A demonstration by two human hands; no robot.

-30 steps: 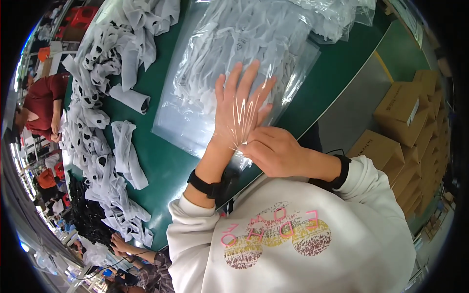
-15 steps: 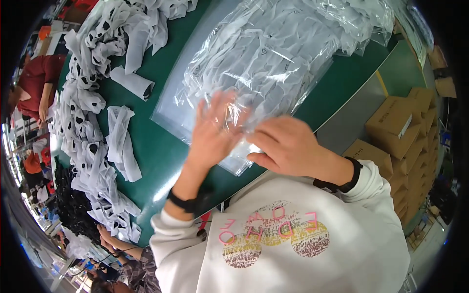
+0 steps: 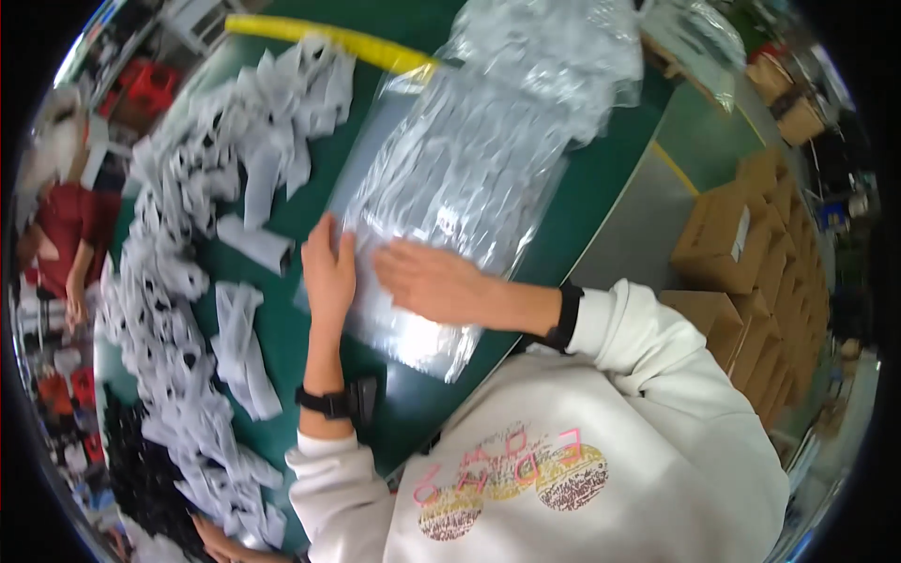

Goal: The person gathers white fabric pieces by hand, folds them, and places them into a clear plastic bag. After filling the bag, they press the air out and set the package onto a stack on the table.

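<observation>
A large clear plastic bag [image 3: 460, 178], packed with whitish gauzy pieces, lies on the green table. Its flatter near end shines under the light. My right hand [image 3: 434, 283] rests on this near part, palm down with fingers stretched out. At the bag's left edge is my left hand [image 3: 328, 272], thumb and fingers apart and gripping nothing that I can see. More filled clear bags [image 3: 554, 47] are piled beyond the far end.
White gauzy pieces with dark spots form a long heap [image 3: 178, 253] at the left; two rolled pieces lie beside it. A black heap [image 3: 141, 460] sits nearer. A yellow strip [image 3: 338, 39] crosses the far side. Cardboard boxes [image 3: 713, 235] are stacked right. Another person's hand [image 3: 225, 542] shows lower left.
My hands have moved apart: the left shifted left to the bag's edge, the right flattened onto the bag. The view has shifted, bringing the yellow strip into sight.
</observation>
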